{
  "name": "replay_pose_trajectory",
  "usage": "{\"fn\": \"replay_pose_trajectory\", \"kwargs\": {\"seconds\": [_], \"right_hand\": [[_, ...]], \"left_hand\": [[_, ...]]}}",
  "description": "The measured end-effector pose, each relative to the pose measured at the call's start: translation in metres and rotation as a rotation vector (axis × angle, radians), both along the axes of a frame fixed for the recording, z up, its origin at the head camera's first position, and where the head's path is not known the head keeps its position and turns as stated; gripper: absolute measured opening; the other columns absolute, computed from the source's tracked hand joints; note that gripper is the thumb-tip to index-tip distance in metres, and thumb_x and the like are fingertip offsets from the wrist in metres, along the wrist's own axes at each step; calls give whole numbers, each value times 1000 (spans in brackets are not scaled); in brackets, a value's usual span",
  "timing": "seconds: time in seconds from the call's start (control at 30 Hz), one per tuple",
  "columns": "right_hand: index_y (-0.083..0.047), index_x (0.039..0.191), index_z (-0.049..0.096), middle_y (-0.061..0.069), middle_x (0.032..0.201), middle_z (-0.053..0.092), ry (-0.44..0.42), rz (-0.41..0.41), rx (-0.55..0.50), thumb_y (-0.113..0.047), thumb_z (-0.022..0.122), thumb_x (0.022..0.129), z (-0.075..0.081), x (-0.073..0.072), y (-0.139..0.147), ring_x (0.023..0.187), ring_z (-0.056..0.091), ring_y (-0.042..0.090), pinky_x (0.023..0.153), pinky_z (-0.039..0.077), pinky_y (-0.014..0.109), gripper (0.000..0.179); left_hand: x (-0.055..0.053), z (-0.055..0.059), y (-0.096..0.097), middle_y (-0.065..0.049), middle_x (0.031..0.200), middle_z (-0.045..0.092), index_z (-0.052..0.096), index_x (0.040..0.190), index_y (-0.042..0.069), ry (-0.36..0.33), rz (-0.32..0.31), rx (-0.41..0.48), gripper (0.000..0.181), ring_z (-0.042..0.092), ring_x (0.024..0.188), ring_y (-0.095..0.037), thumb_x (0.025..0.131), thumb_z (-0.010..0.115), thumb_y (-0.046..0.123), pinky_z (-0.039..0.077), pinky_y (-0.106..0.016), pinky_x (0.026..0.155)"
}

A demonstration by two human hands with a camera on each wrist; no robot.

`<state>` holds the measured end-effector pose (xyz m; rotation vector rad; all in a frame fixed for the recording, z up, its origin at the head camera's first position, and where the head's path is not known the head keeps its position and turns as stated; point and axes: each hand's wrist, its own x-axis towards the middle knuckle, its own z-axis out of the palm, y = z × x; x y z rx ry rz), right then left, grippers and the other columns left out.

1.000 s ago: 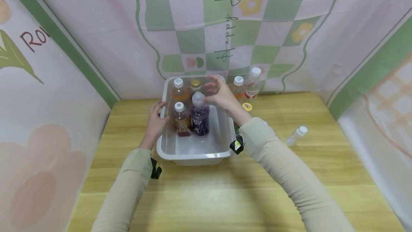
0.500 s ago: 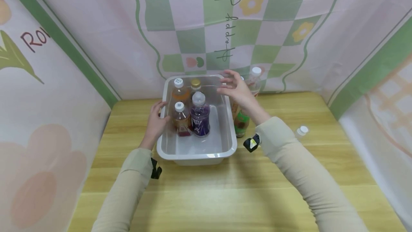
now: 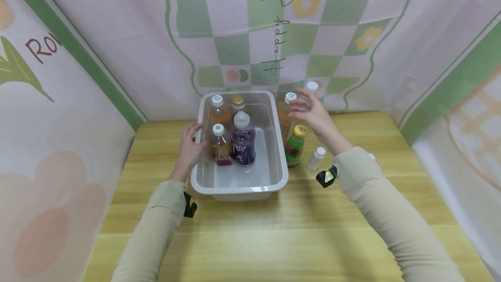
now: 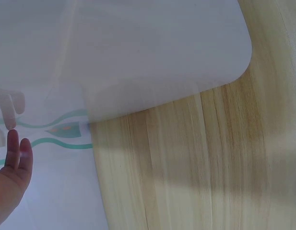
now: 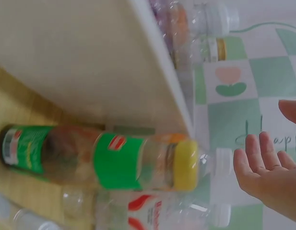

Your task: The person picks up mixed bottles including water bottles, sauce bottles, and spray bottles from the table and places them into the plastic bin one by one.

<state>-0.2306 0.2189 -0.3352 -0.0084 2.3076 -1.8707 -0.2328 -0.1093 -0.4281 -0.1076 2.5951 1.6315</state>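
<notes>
My left hand (image 3: 190,147) rests against the left side of a whitish plastic tub (image 3: 239,189); its fingers, fairly straight, meet the outer wall in the left wrist view. Inside the tub stand a purple-drink bottle (image 3: 243,145), an amber-drink bottle (image 3: 222,149), an orange-drink bottle (image 3: 219,112) and a gold-capped bottle (image 3: 238,102). To the right of the tub, my right hand (image 3: 313,114) hovers with parted, slightly bent fingers and nothing in them. It is nearest the white-capped orange bottle (image 3: 286,114) and a yellow-capped green-label bottle (image 3: 295,146).
A clear bottle with a red-and-white label (image 5: 145,211) stands behind the right hand. Nearer the right wrist is a small clear bottle (image 3: 316,158), with another white cap (image 3: 371,156) partly behind the sleeve. Patterned cloth (image 3: 231,47) rises at the table's back edge.
My right hand has moved right, from beside the purple bottle's cap, across the tub's rim to above the bottles outside. The purple bottle stays in the tub, and my left hand keeps its place.
</notes>
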Motion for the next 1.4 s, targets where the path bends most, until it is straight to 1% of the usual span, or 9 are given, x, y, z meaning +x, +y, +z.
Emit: {"fn": "replay_pose_trajectory", "kwargs": {"seconds": [0.23, 0.33, 0.43, 0.53, 0.6, 0.77, 1.0, 1.2, 1.4], "right_hand": [[-7, 151, 14, 10, 133, 46, 27, -4, 18, 6, 55, 87, -12, 4, 17, 127, 45, 28, 105, 46, 19, 77], [-7, 151, 15, 6, 129, 48, 26, -8, 33, 7, 55, 86, -18, 6, 22, 118, 49, 18, 97, 48, 13, 78], [-8, 152, 13, 1, 126, 49, -4, -9, 39, 5, 56, 86, -23, 8, 26, 118, 49, 16, 106, 46, 24, 80], [-8, 152, 10, 5, 131, 47, -32, -10, 31, 3, 58, 86, -28, 9, 29, 124, 46, 20, 117, 38, 38, 83], [-9, 152, 10, 8, 135, 46, -39, -17, 13, 3, 59, 86, -31, 9, 30, 124, 45, 20, 119, 34, 43, 83], [-8, 152, 9, 7, 135, 46, -49, -27, -8, 4, 58, 85, -38, 9, 31, 118, 47, 14, 119, 34, 44, 84], [-7, 152, 5, 25, 150, 28, -55, -4, -35, 12, 55, 82, -46, 11, 31, 140, 31, 37, 121, 28, 48, 88], [-5, 152, 4, 28, 151, 25, -60, 0, -38, 15, 56, 80, -52, 12, 30, 143, 24, 40, 122, 23, 53, 91], [-7, 152, 5, 28, 151, 25, -62, 5, -33, 15, 56, 80, -57, 11, 30, 142, 25, 41, 121, 25, 53, 92]], "left_hand": [[1, 0, -1, -7, 159, 18, 39, 144, 10, -12, 0, 8, 61, 39, 135, -41, 86, 54, 1, 44, -56, 108], [1, 0, -1, -8, 159, 19, 39, 144, 9, -3, 2, 5, 61, 39, 135, -41, 86, 55, 1, 45, -55, 108], [1, 0, -1, -8, 159, 19, 40, 143, 9, 3, 3, 1, 61, 39, 135, -41, 85, 55, 1, 45, -54, 108], [1, 0, -1, -9, 159, 19, 40, 143, 9, 3, 1, 0, 60, 39, 135, -41, 85, 55, 1, 45, -54, 108], [1, 0, -1, -9, 159, 19, 40, 143, 9, 2, 2, 1, 60, 38, 135, -42, 86, 54, 1, 44, -55, 108], [1, 1, -1, -8, 159, 20, 40, 143, 9, -1, 9, 5, 60, 39, 135, -41, 85, 55, 0, 45, -55, 108], [0, 2, 1, -6, 160, 18, 40, 144, 11, -20, 11, 3, 60, 38, 136, -40, 86, 54, 1, 44, -56, 108], [0, 1, 0, -5, 160, 17, 40, 144, 12, -31, 9, -4, 60, 37, 137, -40, 87, 54, 1, 43, -56, 109], [-1, 0, 0, -5, 160, 18, 40, 144, 11, -21, 11, 1, 60, 38, 136, -40, 86, 54, 1, 43, -56, 108]]}}
